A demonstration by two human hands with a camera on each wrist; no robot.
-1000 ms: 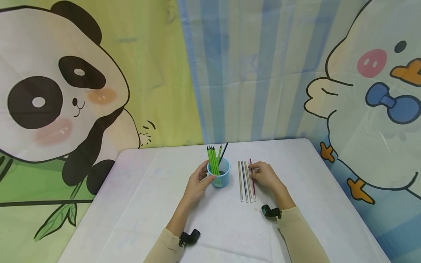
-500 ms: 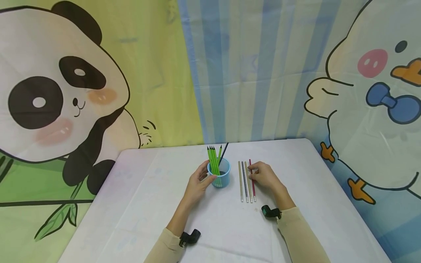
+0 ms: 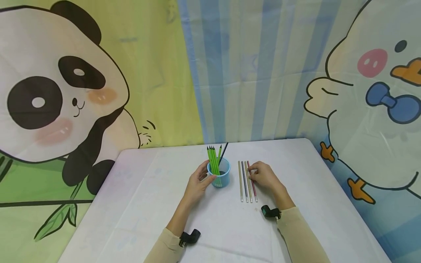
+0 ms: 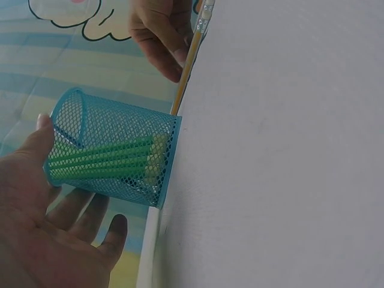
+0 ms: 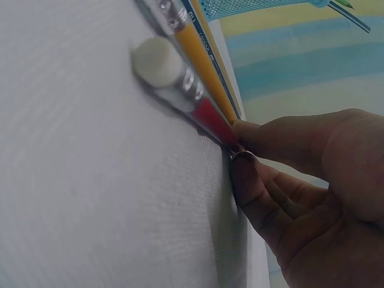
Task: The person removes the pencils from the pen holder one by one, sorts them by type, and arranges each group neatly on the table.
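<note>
My left hand (image 3: pixel 197 182) holds a light-blue mesh pencil cup (image 3: pixel 224 179) from its left side, thumb at the near rim. In the cup stand several green pencils (image 3: pixel 213 162), points up, and one dark pencil (image 3: pixel 224 151) leaning right. My right hand (image 3: pixel 265 176) pinches a red pencil (image 5: pixel 211 124) between thumb and fingertip; its white eraser (image 5: pixel 157 63) faces the camera in the right wrist view. Left of the red one lie a yellow-gold pencil (image 3: pixel 249 187), a dark blue pencil (image 3: pixel 245 182) and another gold pencil (image 3: pixel 241 182), side by side, eraser ends towards me.
A white cloth covers the table (image 3: pixel 158 204), whose far edge meets a hanging curtain (image 3: pixel 240 73) printed with a panda and a white bird. Small black cameras sit on both wrists, above beige sleeves (image 3: pixel 304 233).
The red pencil has slanted: its far end has shifted left towards the gold pencil and its eraser end slightly right. My left hand and the cup have stayed put.
</note>
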